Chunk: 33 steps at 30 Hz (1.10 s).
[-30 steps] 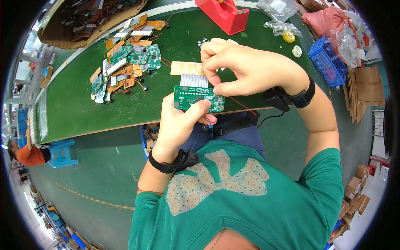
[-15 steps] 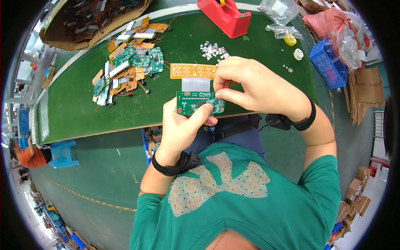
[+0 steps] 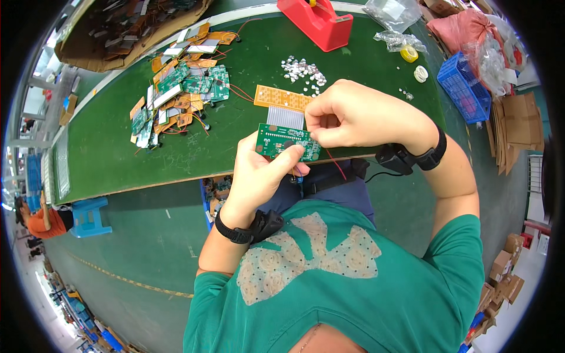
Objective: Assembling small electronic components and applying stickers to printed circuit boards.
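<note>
My left hand [image 3: 265, 172] grips a green circuit board [image 3: 275, 139] near the table's front edge, thumb pressed on its face beside a dark round part. A grey ribbon cable [image 3: 286, 117] joins this board to an orange-brown board [image 3: 279, 96] lying just beyond it. At the green board's upper right corner, my right hand [image 3: 347, 117] is closed in a pinch; whatever is between its fingertips is hidden. A red wire [image 3: 336, 165] hangs from under the board's right end. Small silvery-white pieces [image 3: 303, 72] lie scattered beyond my hands.
A heap of wired boards [image 3: 182, 88] covers the table's left part, with a cardboard box [image 3: 76, 50] of more behind it. At the back stand a red tape dispenser [image 3: 323, 29] and a yellow tape roll [image 3: 409, 54]. A blue basket [image 3: 465, 88] is at the right.
The joined boards have shifted slightly right and tilted, their right end lower. The red wire now shows below the green board's right end. My right hand stays pinched at the corner.
</note>
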{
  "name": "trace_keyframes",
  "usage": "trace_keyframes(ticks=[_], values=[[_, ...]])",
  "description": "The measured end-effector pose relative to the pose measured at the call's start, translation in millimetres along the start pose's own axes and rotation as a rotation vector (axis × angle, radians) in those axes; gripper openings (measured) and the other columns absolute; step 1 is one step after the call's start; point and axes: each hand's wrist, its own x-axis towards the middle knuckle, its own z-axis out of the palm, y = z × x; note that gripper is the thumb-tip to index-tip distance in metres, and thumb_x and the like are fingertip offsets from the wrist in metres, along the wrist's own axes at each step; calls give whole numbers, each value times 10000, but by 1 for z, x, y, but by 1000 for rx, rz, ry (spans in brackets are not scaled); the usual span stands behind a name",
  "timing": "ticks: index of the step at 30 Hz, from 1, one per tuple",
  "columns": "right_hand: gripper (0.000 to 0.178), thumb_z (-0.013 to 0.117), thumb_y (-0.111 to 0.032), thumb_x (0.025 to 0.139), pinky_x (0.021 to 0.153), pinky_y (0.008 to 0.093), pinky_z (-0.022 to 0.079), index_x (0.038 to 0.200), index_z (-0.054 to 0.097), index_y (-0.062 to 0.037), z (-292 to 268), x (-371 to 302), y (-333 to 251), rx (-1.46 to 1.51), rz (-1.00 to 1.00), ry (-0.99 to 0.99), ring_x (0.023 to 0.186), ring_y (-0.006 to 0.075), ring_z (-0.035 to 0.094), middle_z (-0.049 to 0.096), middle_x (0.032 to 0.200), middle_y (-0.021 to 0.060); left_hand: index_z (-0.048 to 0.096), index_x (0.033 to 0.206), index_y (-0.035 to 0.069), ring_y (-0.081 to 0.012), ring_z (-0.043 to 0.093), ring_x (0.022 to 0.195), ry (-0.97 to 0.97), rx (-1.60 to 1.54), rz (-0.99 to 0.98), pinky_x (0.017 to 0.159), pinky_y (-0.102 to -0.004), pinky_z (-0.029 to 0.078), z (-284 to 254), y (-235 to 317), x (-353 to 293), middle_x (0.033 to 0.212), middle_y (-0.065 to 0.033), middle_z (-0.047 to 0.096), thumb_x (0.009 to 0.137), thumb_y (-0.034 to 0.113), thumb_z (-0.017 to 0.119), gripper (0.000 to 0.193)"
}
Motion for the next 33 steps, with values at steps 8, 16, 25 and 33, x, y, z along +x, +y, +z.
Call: trace_keyframes(ticks=[8,16,25,33], values=[[124,587,-81,802,523,274,406,721,560,9,10,3,9,19,18,15,544,106,480,526,589,53,595,989,-35,-136,658,638,-4,1,16,561,-251,546,-2,-2,1,820,-75,661,871,17,631,134],[157,609,-113,853,572,248,387,771,541,2,17,4,17,199,80,0,645,62,445,500,673,-14,600,1013,-36,-134,662,650,52,11,35,569,-244,553,0,-2,0,847,-78,665,875,21,629,153],[130,612,-97,853,593,237,390,816,522,-10,24,5,19,290,98,44,665,62,428,490,725,-15,608,998,-39,-137,668,661,110,40,71,574,-245,553,0,-4,0,852,-84,669,875,30,636,144],[101,583,-49,816,602,223,397,810,489,-14,28,9,22,319,105,81,685,52,433,478,732,-15,607,1006,-45,-130,663,666,128,65,148,598,-244,546,3,-6,-1,856,-76,665,879,27,635,149]])
